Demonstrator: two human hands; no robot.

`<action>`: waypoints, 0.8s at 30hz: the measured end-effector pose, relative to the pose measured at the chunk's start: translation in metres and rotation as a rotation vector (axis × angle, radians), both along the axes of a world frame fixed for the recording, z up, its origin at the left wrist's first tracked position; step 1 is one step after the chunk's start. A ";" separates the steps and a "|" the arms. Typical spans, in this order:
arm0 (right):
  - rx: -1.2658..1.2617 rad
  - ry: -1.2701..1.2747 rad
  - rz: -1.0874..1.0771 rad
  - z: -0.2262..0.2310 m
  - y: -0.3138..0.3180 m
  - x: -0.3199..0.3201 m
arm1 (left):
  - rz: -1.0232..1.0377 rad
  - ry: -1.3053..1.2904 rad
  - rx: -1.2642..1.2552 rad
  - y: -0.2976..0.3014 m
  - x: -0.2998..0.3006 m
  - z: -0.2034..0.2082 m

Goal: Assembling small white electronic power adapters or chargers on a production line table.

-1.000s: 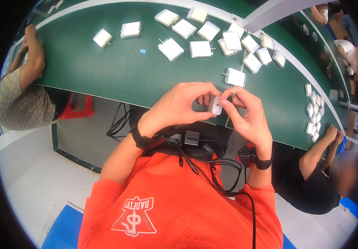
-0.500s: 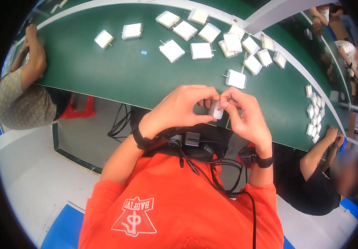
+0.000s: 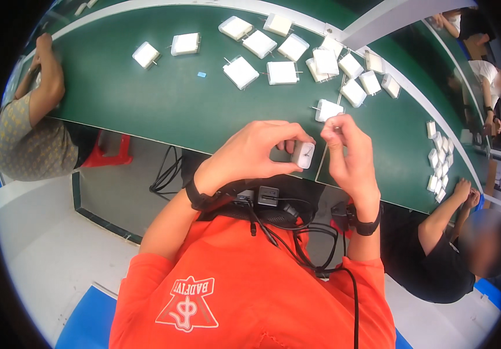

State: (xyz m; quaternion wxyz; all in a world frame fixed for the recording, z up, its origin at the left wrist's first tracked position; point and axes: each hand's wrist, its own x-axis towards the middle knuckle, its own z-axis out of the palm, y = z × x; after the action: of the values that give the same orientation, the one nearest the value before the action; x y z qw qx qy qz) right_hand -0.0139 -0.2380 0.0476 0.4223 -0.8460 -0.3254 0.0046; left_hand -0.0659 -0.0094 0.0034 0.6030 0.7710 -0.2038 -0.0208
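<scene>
My left hand (image 3: 256, 150) grips a small white box-shaped block (image 3: 303, 155) between thumb and fingers, above the table's near edge. Its end face is turned toward the right and shows a small dark mark or slot. To its right, apart from the block, my right hand (image 3: 350, 152) is raised with thumb and fingertips pinched together. Whatever they hold, if anything, is too small to make out. Just beyond those fingertips lies another white block (image 3: 327, 110) with a thin pin sticking out at its side.
Several similar white blocks (image 3: 282, 72) lie scattered over the far side of the green table (image 3: 145, 96). A small blue piece (image 3: 202, 74) lies among them. More blocks (image 3: 440, 157) cluster at the right. Co-workers sit left and right; black cables (image 3: 320, 244) hang before me.
My right hand has come off the block's end and moved right and slightly away, still pinched. The left hand holds the block in nearly the same place, its end face now uncovered.
</scene>
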 end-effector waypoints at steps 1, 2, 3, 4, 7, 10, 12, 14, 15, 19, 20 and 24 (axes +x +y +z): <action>0.109 0.089 -0.041 0.001 -0.002 -0.002 | -0.001 -0.002 -0.001 0.000 0.000 0.001; 0.141 0.142 -0.067 0.001 -0.003 -0.004 | 0.004 0.023 -0.011 0.000 -0.001 0.002; 0.141 0.141 -0.065 0.004 -0.005 -0.005 | 0.008 0.048 -0.022 0.001 -0.002 0.003; 0.088 0.165 -0.052 0.008 -0.008 -0.006 | 0.009 0.047 -0.021 0.001 -0.003 0.004; 0.063 0.245 -0.043 0.005 -0.008 -0.008 | 0.000 0.040 -0.035 0.003 -0.004 0.004; 0.094 0.320 -0.070 -0.007 -0.013 -0.011 | 0.000 0.010 0.008 0.001 -0.003 0.000; 0.094 0.337 -0.089 -0.009 -0.012 -0.014 | -0.015 -0.011 0.024 0.002 -0.003 0.001; 0.200 0.389 -0.125 -0.005 -0.009 -0.017 | -0.008 0.000 0.010 0.001 -0.004 -0.001; 0.200 0.390 -0.125 -0.002 -0.009 -0.017 | 0.000 0.011 -0.004 0.001 -0.005 -0.001; 0.140 0.233 -0.098 0.004 -0.012 -0.014 | 0.004 0.021 -0.002 0.000 -0.005 0.002; 0.151 0.191 -0.081 0.003 -0.012 -0.013 | 0.009 0.016 -0.007 -0.001 -0.005 0.002; 0.166 0.042 -0.071 0.005 -0.008 -0.014 | 0.032 0.005 -0.015 -0.002 -0.005 0.000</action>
State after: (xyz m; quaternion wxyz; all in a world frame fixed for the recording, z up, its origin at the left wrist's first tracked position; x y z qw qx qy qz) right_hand -0.0274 -0.2460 0.0521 0.4978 -0.8187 -0.2856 -0.0195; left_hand -0.0714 -0.0111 0.0036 0.6094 0.7696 -0.1902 -0.0115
